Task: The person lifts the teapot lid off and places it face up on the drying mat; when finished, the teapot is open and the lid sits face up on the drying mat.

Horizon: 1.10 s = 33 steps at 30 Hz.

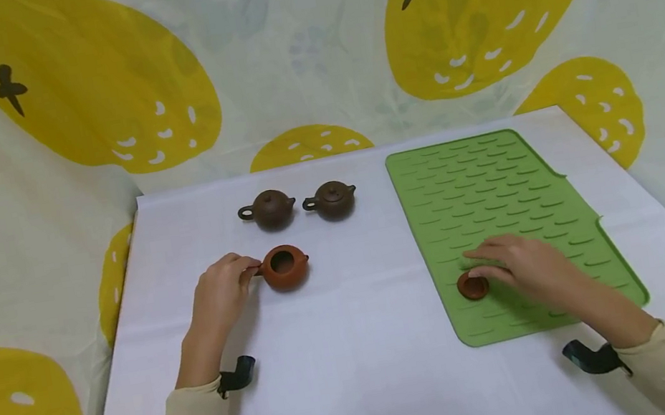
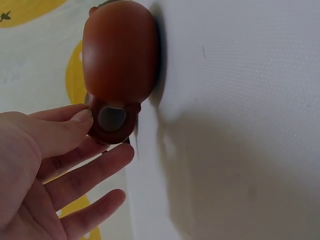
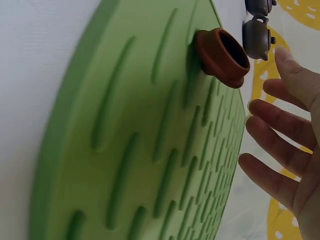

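Note:
A reddish-brown clay teapot (image 1: 295, 276) stands lidless on the white table, its round opening facing up. My left hand (image 1: 220, 293) pinches its loop handle (image 2: 112, 135) between thumb and index finger, the other fingers spread in the left wrist view. On the green mat lies the matching teapot lid (image 1: 472, 286), upside down with its hollow rim up and tilted in the right wrist view (image 3: 222, 56). Just above it my right hand (image 1: 528, 267) hovers, fingers relaxed and apart from the lid in the right wrist view.
Two dark brown lidded teapots, one on the left (image 1: 271, 210) and one on the right (image 1: 334, 201), stand behind the reddish one. The ridged green mat (image 1: 481, 198) covers the table's right side. A white cloth with yellow fruit prints (image 1: 296, 61) hangs behind.

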Each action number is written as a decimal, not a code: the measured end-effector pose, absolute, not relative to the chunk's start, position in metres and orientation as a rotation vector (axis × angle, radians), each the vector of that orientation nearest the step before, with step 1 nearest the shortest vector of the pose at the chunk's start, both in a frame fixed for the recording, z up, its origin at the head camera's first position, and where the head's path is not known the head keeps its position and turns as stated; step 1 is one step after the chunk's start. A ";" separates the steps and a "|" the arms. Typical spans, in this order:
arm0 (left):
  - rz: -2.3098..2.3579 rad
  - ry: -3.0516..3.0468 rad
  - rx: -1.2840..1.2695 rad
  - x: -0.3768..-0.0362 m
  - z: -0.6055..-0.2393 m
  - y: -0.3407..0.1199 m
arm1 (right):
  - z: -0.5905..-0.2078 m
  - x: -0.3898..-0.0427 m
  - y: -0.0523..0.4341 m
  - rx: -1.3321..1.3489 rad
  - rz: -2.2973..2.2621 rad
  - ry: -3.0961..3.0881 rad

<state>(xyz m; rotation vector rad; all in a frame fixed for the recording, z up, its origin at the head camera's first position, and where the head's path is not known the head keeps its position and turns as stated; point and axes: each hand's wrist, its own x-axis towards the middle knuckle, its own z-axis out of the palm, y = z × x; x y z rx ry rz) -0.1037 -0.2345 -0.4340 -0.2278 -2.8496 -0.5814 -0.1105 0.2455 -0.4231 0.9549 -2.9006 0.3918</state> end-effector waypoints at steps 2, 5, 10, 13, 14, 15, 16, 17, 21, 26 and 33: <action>-0.570 -2.872 -0.233 -0.103 -0.433 -0.235 | -0.420 -0.113 0.243 0.955 0.370 -2.916; -0.531 -2.912 -0.244 -0.104 -0.428 -0.236 | -0.414 -0.120 0.238 0.975 0.335 -2.895; -0.452 -2.943 -0.256 -0.106 -0.413 -0.235 | -0.402 -0.135 0.224 1.055 0.326 -2.807; -0.430 -2.936 -0.271 -0.110 -0.404 -0.232 | -0.395 -0.145 0.213 1.112 0.309 -2.791; -0.428 -2.933 -0.278 -0.111 -0.401 -0.231 | -0.394 -0.148 0.208 1.128 0.297 -2.791; -0.426 -2.929 -0.289 -0.112 -0.399 -0.230 | -0.392 -0.151 0.203 1.148 0.291 -2.796; -0.424 -2.926 -0.300 -0.114 -0.396 -0.228 | -0.391 -0.154 0.199 1.165 0.280 -2.798; -0.420 -2.925 -0.312 -0.115 -0.393 -0.226 | -0.389 -0.157 0.194 1.182 0.271 -2.798; -0.417 -2.924 -0.357 -0.122 -0.381 -0.216 | -0.385 -0.172 0.175 1.241 0.285 -2.787; -0.406 -2.927 -0.413 -0.132 -0.366 -0.199 | -0.383 -0.189 0.156 1.256 0.286 -2.814; -0.391 -2.893 -0.486 -0.149 -0.358 -0.174 | -0.385 -0.214 0.129 1.283 0.271 -2.870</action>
